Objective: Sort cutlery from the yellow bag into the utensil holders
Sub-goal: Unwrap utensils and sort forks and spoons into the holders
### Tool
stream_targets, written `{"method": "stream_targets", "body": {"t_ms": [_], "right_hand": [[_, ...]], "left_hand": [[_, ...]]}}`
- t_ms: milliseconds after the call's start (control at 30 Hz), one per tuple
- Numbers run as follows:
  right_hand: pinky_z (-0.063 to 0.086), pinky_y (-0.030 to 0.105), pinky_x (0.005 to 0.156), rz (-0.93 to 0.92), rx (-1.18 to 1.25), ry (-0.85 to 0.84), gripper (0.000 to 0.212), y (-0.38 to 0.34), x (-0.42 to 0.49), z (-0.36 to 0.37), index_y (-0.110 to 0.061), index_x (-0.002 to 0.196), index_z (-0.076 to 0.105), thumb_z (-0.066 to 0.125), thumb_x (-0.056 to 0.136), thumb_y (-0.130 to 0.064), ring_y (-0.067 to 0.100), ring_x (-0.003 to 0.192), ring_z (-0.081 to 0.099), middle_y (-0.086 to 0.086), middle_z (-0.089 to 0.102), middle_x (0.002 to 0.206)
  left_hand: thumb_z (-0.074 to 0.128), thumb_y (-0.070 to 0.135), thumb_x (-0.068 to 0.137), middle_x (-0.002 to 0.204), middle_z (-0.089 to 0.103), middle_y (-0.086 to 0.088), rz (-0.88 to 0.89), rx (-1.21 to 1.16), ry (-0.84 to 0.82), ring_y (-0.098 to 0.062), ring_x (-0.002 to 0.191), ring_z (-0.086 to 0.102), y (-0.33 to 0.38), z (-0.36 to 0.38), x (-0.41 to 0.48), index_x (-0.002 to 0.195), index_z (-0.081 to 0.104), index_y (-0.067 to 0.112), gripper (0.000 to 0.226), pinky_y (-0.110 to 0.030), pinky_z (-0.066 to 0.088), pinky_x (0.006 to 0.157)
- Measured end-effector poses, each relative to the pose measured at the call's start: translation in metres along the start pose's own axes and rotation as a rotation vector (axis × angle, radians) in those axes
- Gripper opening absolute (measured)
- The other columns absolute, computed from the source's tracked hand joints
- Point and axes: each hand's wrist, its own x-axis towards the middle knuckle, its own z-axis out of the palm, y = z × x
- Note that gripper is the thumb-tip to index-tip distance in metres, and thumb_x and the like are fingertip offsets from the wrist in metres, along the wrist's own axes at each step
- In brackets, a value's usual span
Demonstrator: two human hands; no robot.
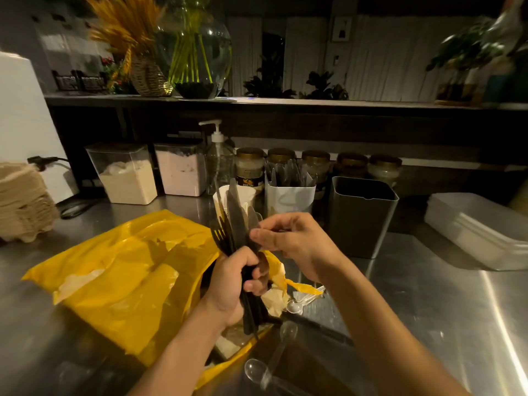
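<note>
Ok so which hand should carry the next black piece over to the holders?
Right, probably. The right hand pinches a single piece at the top of the black cutlery bundle, and the white holder and dark holder stand just beyond it. The left hand is busy gripping the bundle.

Steel counter, dim light. Yellow bag lies slumped at centre-left. Two clear spoons lie just beside its open end. Behind it: paper cup, white holder, dark bin. Back row: two clear tubs, pump bottle, jars. Far left, brown stack, possibly pulp trays. Right, white trays.
</note>
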Motion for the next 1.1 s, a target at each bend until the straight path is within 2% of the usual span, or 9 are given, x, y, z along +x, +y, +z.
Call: {"method": "stream_targets", "body": {"t_ms": [200,367,467,567,667,767,867,1000,1100], "right_hand": [[0.045,0.010,0.053,-0.012,0.057,-0.018,0.007,0.003,0.001,-0.006,0.004,0.098,0.070,0.064,0.094,0.002,0.002,0.064,0.065,-0.001,0.069,0.070],[0.046,0.026,0.067,0.011,0.229,-0.038,0.018,0.008,0.008,-0.010,-0.003,0.100,0.068,0.072,0.091,-0.018,0.021,0.077,0.060,0.011,0.063,0.084],[0.036,0.023,0.056,-0.036,0.310,0.097,0.010,0.001,0.022,-0.010,-0.011,0.090,0.066,0.070,0.090,-0.021,0.016,0.067,0.054,0.006,0.059,0.077],[0.044,0.022,0.053,-0.120,0.030,0.286,0.009,-0.018,0.048,-0.007,-0.008,0.093,0.064,0.063,0.099,-0.015,0.010,0.058,0.057,0.001,0.062,0.071],[0.060,0.029,0.072,-0.109,-0.369,0.315,0.006,-0.027,0.091,0.008,-0.019,0.093,0.063,0.065,0.098,-0.016,0.009,0.073,0.070,0.002,0.071,0.084],[0.058,0.032,0.083,-0.104,-0.704,0.316,0.022,-0.024,0.135,0.024,-0.028,0.082,0.059,0.068,0.092,-0.010,0.013,0.086,0.070,0.001,0.072,0.090],[0.059,0.039,0.086,-0.075,-0.792,0.346,0.011,-0.010,0.172,0.032,-0.018,0.093,0.068,0.069,0.089,-0.008,0.023,0.092,0.069,0.008,0.071,0.099],[0.060,0.040,0.078,0.136,-1.029,0.194,0.009,0.015,0.187,0.029,-0.012,0.090,0.069,0.068,0.086,-0.019,0.028,0.088,0.069,0.010,0.070,0.091],[0.054,0.036,0.074,0.095,-1.155,0.200,0.026,0.019,0.184,0.033,-0.012,0.107,0.068,0.069,0.085,-0.026,0.029,0.092,0.066,0.009,0.069,0.098]], "left_hand": [[0.050,0.021,0.085,0.054,0.047,-0.005,0.008,0.089,0.042,-0.010,0.038,0.030,-0.002,-0.001,0.002,0.060,0.052,0.005,0.029,-0.025,0.026,0.047],[0.041,0.011,0.097,0.058,0.049,-0.008,-0.006,0.070,0.070,-0.012,0.039,0.033,0.004,0.000,0.001,0.061,0.057,0.007,0.039,-0.025,0.027,0.044],[0.041,0.011,0.098,0.058,0.044,-0.006,-0.003,0.029,0.121,-0.012,0.041,0.030,0.009,-0.007,0.005,0.065,0.062,0.010,0.038,-0.026,0.024,0.045],[0.046,0.010,0.095,0.055,0.042,-0.002,0.048,0.007,0.313,-0.011,0.039,0.030,0.012,-0.015,0.012,0.061,0.055,0.014,0.035,-0.026,0.024,0.045],[0.050,0.009,0.093,0.055,0.042,-0.002,0.069,0.002,0.430,-0.011,0.040,0.030,0.010,-0.020,0.015,0.071,0.053,0.009,0.023,-0.025,0.022,0.045],[0.048,0.008,0.094,0.057,0.040,-0.003,0.075,-0.039,0.408,-0.011,0.043,0.028,0.009,-0.021,0.015,0.090,0.061,0.004,0.014,-0.025,0.021,0.046],[0.046,0.008,0.094,0.058,0.038,-0.003,0.063,-0.048,0.357,-0.012,0.044,0.027,0.011,-0.024,0.016,0.094,0.062,0.005,0.016,-0.027,0.021,0.048],[0.043,0.008,0.094,0.059,0.039,-0.003,0.056,-0.058,0.296,-0.013,0.045,0.027,0.012,-0.020,0.013,0.100,0.067,0.006,0.024,-0.025,0.025,0.047],[0.040,0.009,0.094,0.056,0.038,-0.002,0.022,-0.104,0.240,-0.012,0.044,0.026,0.013,-0.022,0.012,0.088,0.061,0.004,0.022,-0.023,0.027,0.045]]}}
